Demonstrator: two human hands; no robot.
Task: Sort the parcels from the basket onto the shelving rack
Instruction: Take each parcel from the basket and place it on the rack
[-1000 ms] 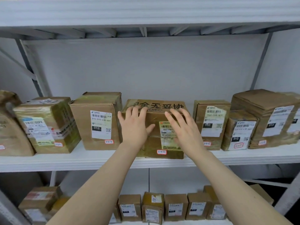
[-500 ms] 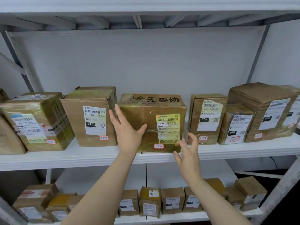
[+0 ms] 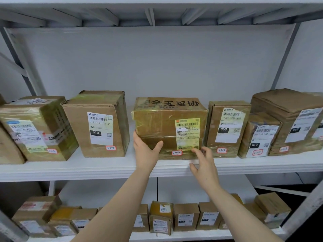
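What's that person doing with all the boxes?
A person is sorting parcels onto a shelving rack. The left hand rests on the lower left corner of the taped cardboard box with the yellow label, which stands on the shelf. The right hand hovers open by its lower right corner.

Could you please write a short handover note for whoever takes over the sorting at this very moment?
Left hand: open, against the lower left front corner of the yellow-label parcel, thumb on its front.
Right hand: open, fingers spread by its lower right edge; contact unclear.
Parcel stands on the middle shelf, tag 3-2-5.
Done: this parcel is shelved.
To do: release it; the basket is out of view, so remaining parcels unknown.
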